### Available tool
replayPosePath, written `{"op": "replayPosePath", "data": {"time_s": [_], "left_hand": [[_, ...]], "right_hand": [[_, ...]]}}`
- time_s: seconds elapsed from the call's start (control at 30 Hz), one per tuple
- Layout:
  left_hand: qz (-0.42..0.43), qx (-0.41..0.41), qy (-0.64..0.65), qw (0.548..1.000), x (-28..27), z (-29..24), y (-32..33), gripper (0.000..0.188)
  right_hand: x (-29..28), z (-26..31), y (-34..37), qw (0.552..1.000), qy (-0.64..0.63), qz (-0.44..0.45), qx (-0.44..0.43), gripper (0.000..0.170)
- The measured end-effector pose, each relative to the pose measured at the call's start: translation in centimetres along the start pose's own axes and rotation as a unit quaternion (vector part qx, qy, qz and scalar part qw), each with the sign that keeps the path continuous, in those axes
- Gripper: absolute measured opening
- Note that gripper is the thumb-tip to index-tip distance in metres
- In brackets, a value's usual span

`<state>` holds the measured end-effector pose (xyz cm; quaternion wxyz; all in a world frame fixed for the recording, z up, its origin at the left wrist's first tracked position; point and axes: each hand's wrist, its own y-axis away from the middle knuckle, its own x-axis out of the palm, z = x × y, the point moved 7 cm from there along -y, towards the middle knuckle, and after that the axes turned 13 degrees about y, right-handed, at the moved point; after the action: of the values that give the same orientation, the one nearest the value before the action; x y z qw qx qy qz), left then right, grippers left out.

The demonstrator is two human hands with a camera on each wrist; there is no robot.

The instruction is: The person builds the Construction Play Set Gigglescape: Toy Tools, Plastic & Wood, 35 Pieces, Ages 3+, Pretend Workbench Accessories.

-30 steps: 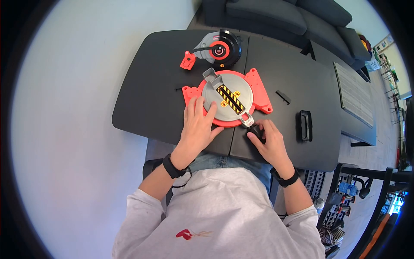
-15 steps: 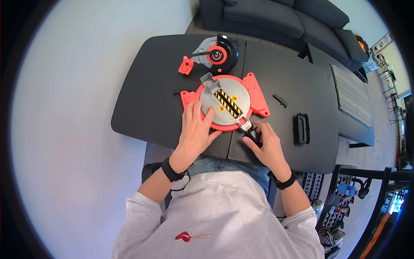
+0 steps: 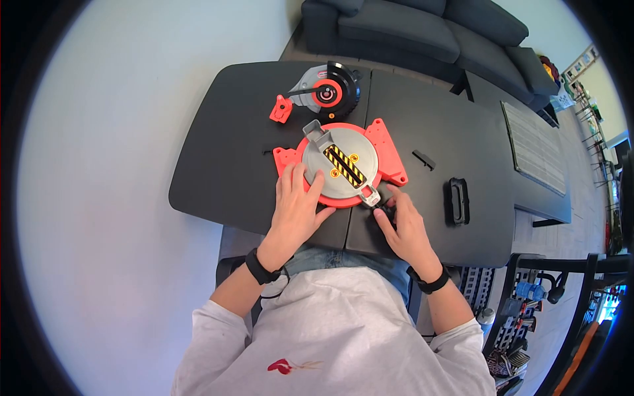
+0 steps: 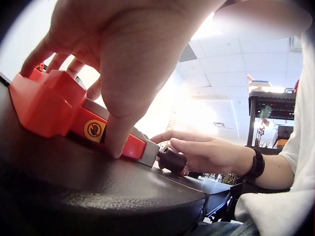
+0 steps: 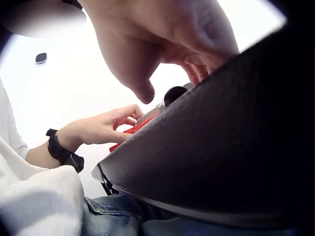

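A toy mitre saw base (image 3: pixel 386 155), red with a grey round turntable (image 3: pixel 340 168) and striped sticker, lies on the black table. My left hand (image 3: pixel 294 208) steadies its left front edge, fingers over the top and rim. The left thumb (image 4: pixel 117 140) rests against the red front side, as the left wrist view shows. A short black knob (image 4: pixel 172 160) sticks out from the turntable's grey front tab (image 3: pixel 372 198). Around it is my right hand (image 3: pixel 406 228), with fingers loosely bent. In the right wrist view, a gap shows between the right thumb (image 5: pixel 145 92) and the knob.
Behind the base lies a toy saw head (image 3: pixel 329 92) with a black blade and a red bracket (image 3: pixel 281 109). To the right are a small black strip (image 3: pixel 424 160) and a black oblong frame (image 3: pixel 457 201). A dark sofa (image 3: pixel 403 33) stands beyond the table.
The base and table shift slightly down in the head view. My right fingers move about the knob and loosen, while my left hand stays on the base.
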<state>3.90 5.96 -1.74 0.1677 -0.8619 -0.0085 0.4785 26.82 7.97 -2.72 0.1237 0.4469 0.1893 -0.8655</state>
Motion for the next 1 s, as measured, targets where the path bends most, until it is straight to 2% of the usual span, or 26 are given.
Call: {"op": "replayPosePath", "data": {"time_s": [0.07, 0.17, 0.27, 0.37, 0.47, 0.67, 0.77, 0.87, 0.97, 1.0], "left_hand": [[0.000, 0.000, -0.001, 1.000, 0.0, 0.0, 0.0, 0.079], [-0.001, 0.000, -0.001, 1.000, 0.1, 0.1, 0.1, 0.079], [0.000, 0.000, -0.001, 1.000, 0.1, 0.1, 0.1, 0.080], [0.001, 0.001, -0.001, 1.000, 0.1, 0.2, 0.2, 0.080], [0.001, 0.002, -0.005, 1.000, 0.2, 0.2, 0.1, 0.079], [-0.001, 0.002, -0.014, 1.000, 0.3, 0.2, 0.2, 0.079], [-0.001, 0.000, -0.012, 1.000, 0.2, 0.3, 0.2, 0.078], [-0.001, 0.001, -0.012, 1.000, 0.2, 0.1, 0.1, 0.078], [-0.002, 0.002, -0.011, 1.000, 0.1, 0.2, 0.2, 0.078], [-0.004, 0.003, -0.012, 1.000, 0.2, 0.2, 0.2, 0.078]], "right_hand": [[0.7, -0.5, 0.0, 0.999, 0.026, 0.013, -0.014, 0.068], [0.3, 0.4, 0.0, 0.998, 0.052, 0.005, -0.045, 0.059], [-0.6, 0.7, -0.1, 1.000, -0.002, -0.002, 0.003, 0.051], [0.4, -0.8, 0.0, 1.000, -0.013, 0.003, 0.009, 0.056], [0.9, -0.4, -0.1, 0.998, 0.046, 0.007, -0.044, 0.058], [-0.4, 0.2, -0.1, 0.999, -0.038, -0.011, 0.025, 0.052], [0.3, -0.9, -0.1, 0.998, -0.038, 0.009, 0.046, 0.058], [0.8, -0.5, 0.0, 0.999, 0.029, 0.026, -0.015, 0.056], [0.0, 0.5, -0.1, 0.999, 0.041, 0.017, -0.027, 0.047], [-0.3, 0.5, -0.1, 1.000, 0.022, 0.020, -0.004, 0.045]]}}
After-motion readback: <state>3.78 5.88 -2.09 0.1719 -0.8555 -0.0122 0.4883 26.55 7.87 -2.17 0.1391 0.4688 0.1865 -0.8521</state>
